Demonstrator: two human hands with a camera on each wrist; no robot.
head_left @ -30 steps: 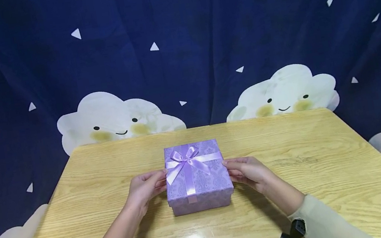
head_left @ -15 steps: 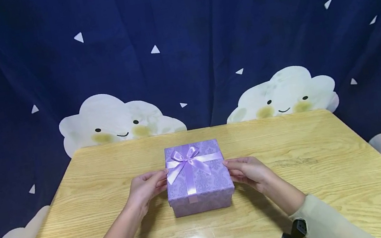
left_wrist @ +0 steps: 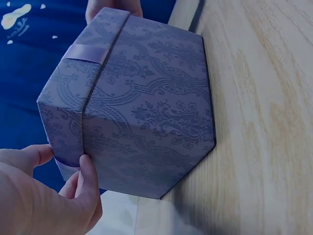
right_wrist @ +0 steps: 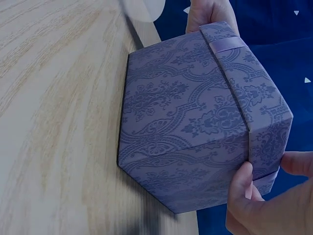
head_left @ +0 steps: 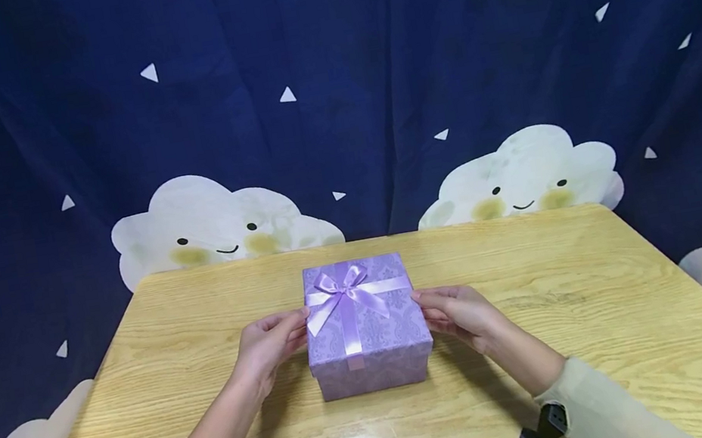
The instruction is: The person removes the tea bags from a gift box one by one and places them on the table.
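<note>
A purple gift box with a damask pattern stands on the table, its lid over the box base. Pale purple ribbon crosses the lid and ends in a bow towards the back left. My left hand pinches the lid's left side, thumb near the top edge; in the left wrist view its fingertips sit at the lid's lower rim. On the opposite side my right hand pinches the lid the same way, fingertips at the rim in the right wrist view. The lid still overlaps the base.
The wooden table spreads out around the box. Behind it hangs a dark blue curtain with white clouds and triangles. Black wrist devices sit at both sleeve cuffs.
The lid has risen slightly between both hands, showing a little more of the base's front. The base stays on the table, and the head view has tilted up a little.
</note>
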